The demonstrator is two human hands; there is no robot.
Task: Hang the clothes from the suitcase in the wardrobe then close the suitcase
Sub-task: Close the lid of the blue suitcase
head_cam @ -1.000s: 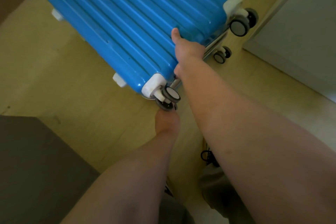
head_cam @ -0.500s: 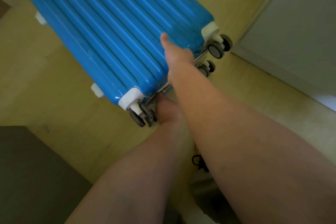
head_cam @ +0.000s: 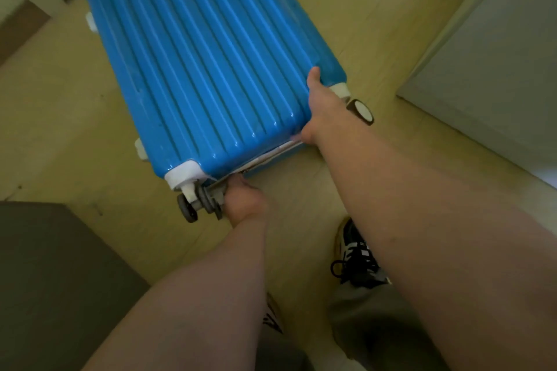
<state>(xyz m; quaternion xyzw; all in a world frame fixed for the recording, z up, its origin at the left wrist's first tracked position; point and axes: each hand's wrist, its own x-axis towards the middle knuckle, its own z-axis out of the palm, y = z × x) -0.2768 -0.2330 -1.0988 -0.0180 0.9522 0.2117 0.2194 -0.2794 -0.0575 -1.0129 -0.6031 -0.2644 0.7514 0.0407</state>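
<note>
Two hands are closed on the blue suitcase [head_cam: 205, 69]: the right hand [head_cam: 324, 108] beside a wheel [head_cam: 360, 111], the left hand [head_cam: 244, 200] at the seam.

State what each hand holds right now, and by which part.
Both hold the blue suitcase at its wheel end: the right hand on the top shell's edge near a corner, the left hand at the seam beside the wheels.

Ribbed blue suitcase [head_cam: 208, 63] — flat, nearly shut

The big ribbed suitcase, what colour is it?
Bright blue hard-shell suitcase, white corner caps; head view.
</note>
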